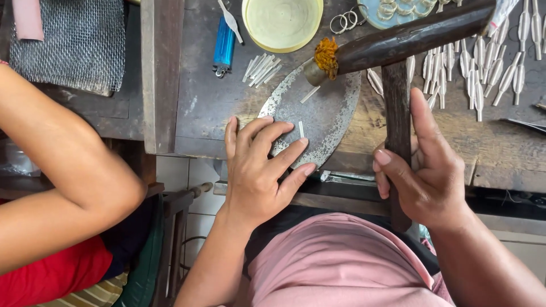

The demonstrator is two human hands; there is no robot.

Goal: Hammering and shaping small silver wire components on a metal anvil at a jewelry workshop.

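Observation:
My left hand [259, 167] lies flat on the near edge of a worn oval metal plate [330, 116], its fingers spread and holding nothing. A tiny silver strip [301, 129] lies on the plate just past the fingertips, and another strip [310, 94] lies farther up. My right hand [424, 173] grips the dark wooden handle of a hammer [396, 122]. The hammer's long dark head [409, 35] hangs above the plate's far end, with orange fibre at its metal tip.
A pile of silver strips [261, 67], a blue lighter [223, 50], a pale round lid [282, 23] and rings [344, 21] lie behind the plate. Several silver leaf-shaped pieces [483, 74] cover the bench on the right. Another person's arm [62, 170] reaches in at left, below a wire mesh [68, 42].

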